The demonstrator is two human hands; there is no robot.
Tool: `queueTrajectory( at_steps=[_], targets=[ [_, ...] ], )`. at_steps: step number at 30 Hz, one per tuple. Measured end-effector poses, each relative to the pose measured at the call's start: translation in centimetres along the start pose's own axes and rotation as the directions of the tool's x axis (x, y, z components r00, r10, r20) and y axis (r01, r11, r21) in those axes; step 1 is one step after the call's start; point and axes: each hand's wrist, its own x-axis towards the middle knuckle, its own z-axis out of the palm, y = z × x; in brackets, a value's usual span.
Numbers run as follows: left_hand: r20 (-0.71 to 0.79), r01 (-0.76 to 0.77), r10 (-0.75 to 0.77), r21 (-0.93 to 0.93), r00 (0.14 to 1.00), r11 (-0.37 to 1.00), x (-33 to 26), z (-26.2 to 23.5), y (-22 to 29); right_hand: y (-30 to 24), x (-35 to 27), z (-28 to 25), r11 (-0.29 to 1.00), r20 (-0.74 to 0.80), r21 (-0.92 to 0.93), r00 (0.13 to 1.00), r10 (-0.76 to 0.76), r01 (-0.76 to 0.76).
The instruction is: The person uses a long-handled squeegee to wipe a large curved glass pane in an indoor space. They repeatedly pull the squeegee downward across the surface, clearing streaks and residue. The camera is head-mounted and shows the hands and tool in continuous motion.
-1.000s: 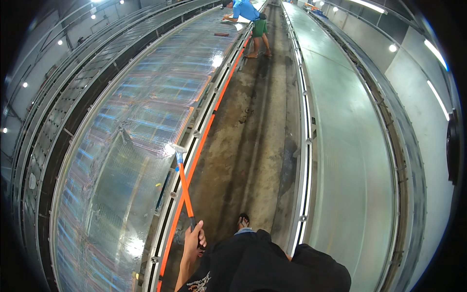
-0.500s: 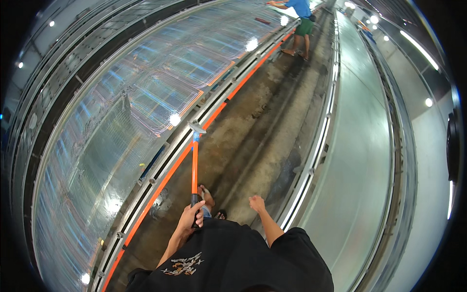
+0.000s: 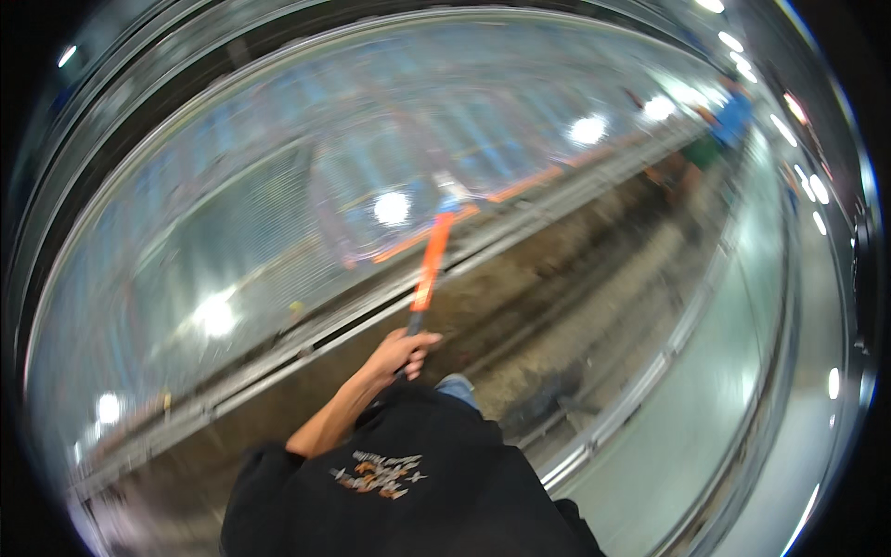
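Largest item: a long table (image 3: 246,218) with a glossy surface banded in blue and grey, spanning the left side and curving away to the far right. Round patches of glare sit on it. Along its near edge runs a metal rail (image 3: 357,320); orange strips (image 3: 526,185) lie along the surface border just beyond the rail. On the right, a second long table (image 3: 664,455), pale green and smooth, edged by its own bright rail (image 3: 640,390). Between the two tables, a stained brown floor (image 3: 520,325).

Near, at bottom centre: the wearer's black shirt (image 3: 418,511) with a small pale and orange print; a light blue trouser leg (image 3: 458,392) shows just beyond it. Far right, beside the left table's edge, a co-worker (image 3: 731,121) in a blue top, blurred.

Long-handled tool (image 3: 430,269): orange shaft, black grip, blue section below a pale head (image 3: 447,182). It slants up from the near centre across the rail, its head above the left table's near border. Frame is smeared, so contact between head and surface is uncertain.

Left hand (image 3: 406,353): fingers closed around the black grip. Right hand: out of view, state cannot be told.

Smallest: a yellow speck (image 3: 296,306) near the rail, left of the tool.
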Motion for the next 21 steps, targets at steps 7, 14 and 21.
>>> queueTrajectory(
  at_steps=[7,14,21],
  targets=[
    [0.028,0.026,-0.023,-0.121,0.999,0.992,2.2,-0.9,5.4,-6.5,12.4,-5.2,0.984,0.166,-0.175,0.986,-0.014,0.044],
    [-0.306,-0.048,-0.003,-0.162,0.952,0.986,4.3,0.0,-1.0,-18.4,30.7,-16.6,0.750,0.004,-0.162,0.760,-0.650,0.641],
    [-0.421,-0.143,-0.051,-0.415,0.905,0.898,1.2,2.9,-1.7,-48.7,35.9,-19.9,0.239,0.279,0.006,0.228,-0.933,0.971]
  ],
)
